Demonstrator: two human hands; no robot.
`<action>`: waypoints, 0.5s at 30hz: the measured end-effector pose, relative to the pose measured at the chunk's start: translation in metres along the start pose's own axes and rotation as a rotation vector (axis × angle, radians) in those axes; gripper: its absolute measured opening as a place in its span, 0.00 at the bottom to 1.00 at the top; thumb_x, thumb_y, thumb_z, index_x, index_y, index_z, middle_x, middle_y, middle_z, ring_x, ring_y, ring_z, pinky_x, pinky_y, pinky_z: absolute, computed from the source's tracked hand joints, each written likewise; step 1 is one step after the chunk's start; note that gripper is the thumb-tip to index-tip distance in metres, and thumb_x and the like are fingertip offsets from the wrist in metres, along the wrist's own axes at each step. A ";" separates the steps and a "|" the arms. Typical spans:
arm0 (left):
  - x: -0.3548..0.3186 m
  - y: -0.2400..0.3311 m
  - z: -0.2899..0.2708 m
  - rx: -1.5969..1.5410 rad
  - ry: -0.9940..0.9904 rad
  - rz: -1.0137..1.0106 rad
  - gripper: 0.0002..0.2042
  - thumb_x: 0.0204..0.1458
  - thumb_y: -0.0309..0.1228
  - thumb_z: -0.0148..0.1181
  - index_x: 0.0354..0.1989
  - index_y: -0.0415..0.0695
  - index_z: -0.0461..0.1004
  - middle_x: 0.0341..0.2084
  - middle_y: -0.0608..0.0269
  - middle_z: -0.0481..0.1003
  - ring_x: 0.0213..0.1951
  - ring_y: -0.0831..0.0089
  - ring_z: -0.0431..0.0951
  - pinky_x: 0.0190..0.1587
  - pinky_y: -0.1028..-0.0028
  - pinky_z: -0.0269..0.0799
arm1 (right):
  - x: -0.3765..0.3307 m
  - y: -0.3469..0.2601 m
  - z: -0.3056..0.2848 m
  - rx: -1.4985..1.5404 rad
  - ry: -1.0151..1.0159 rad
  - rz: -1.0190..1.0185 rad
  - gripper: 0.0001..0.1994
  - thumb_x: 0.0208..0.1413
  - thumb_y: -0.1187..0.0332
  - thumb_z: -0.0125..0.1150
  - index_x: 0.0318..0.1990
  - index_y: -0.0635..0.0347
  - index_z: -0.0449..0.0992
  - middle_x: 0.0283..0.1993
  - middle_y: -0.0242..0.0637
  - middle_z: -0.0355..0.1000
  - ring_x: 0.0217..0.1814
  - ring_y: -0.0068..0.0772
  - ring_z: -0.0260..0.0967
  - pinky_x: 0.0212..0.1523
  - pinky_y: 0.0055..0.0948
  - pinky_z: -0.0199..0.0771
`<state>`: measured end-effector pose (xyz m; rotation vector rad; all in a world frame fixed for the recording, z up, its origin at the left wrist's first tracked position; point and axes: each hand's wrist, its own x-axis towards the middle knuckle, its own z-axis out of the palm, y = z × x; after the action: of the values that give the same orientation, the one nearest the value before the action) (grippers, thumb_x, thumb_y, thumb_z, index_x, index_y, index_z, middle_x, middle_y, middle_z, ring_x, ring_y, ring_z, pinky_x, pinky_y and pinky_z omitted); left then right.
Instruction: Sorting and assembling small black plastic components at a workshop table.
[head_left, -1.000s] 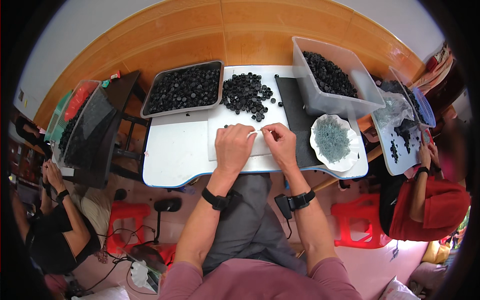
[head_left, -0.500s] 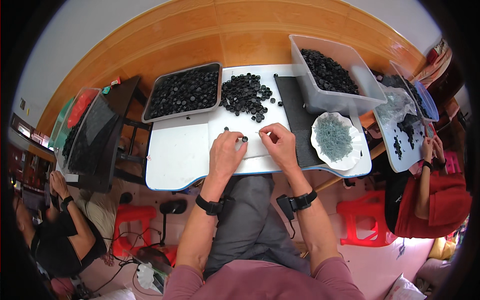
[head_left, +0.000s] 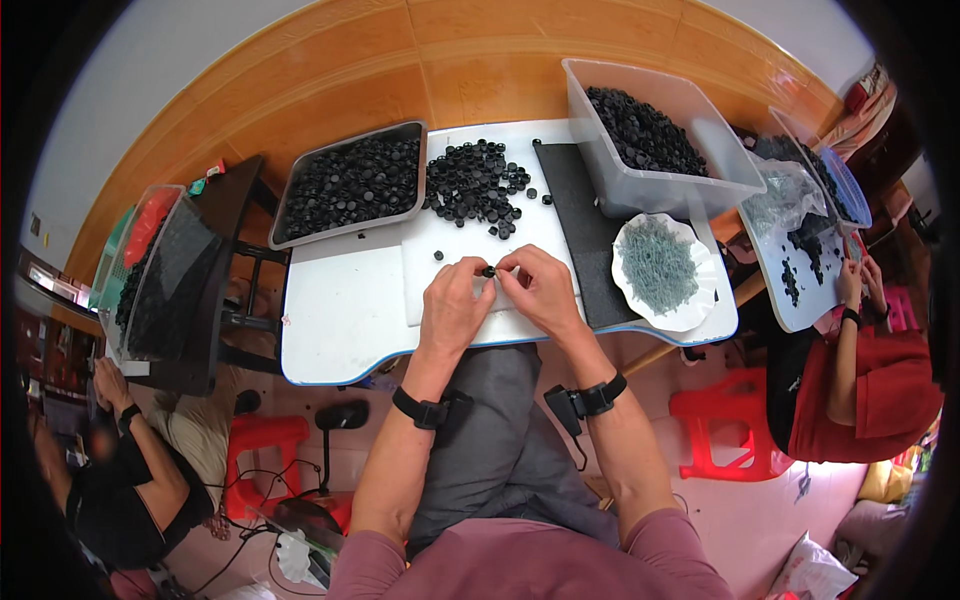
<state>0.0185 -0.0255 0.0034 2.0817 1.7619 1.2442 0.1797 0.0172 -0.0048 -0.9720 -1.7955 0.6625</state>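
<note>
Between the thumb and fingers of my left hand (head_left: 455,305) is a small round black cap (head_left: 489,271). My right hand (head_left: 541,290) is closed in a pinch right at the cap's right side; whatever its fingertips hold is too small or hidden to make out. Both hands are close together over a white board (head_left: 415,290) on the white table. One loose black cap (head_left: 438,255) lies just beyond my left hand. Farther off is a loose pile of the same black caps (head_left: 475,180). A white scalloped plate (head_left: 688,318) to the right holds many thin grey-green pieces (head_left: 658,265).
A tray (head_left: 420,190) full of black caps stands at back left, and a deep clear bin (head_left: 640,195) of them at back right. A dark mat (head_left: 560,190) lies under the bin. People work at side tables left (head_left: 150,480) and right (head_left: 850,400), near red stools (head_left: 725,430).
My right hand has moved left, bringing its pinched fingertips from a thin piece held apart to the black cap in my left hand. The view has shifted slightly.
</note>
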 end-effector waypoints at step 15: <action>0.000 -0.006 0.007 -0.125 0.033 -0.019 0.13 0.50 0.27 0.70 0.46 0.42 0.81 0.31 0.56 0.82 0.29 0.64 0.79 0.34 0.66 0.77 | 0.000 0.004 0.001 0.016 -0.009 0.002 0.05 0.54 0.73 0.67 0.36 0.64 0.83 0.32 0.36 0.78 0.25 0.24 0.71 0.27 0.24 0.70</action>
<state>0.0188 -0.0207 -0.0049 1.9822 1.6667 1.3543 0.1802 0.0197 -0.0085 -0.9619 -1.7946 0.6826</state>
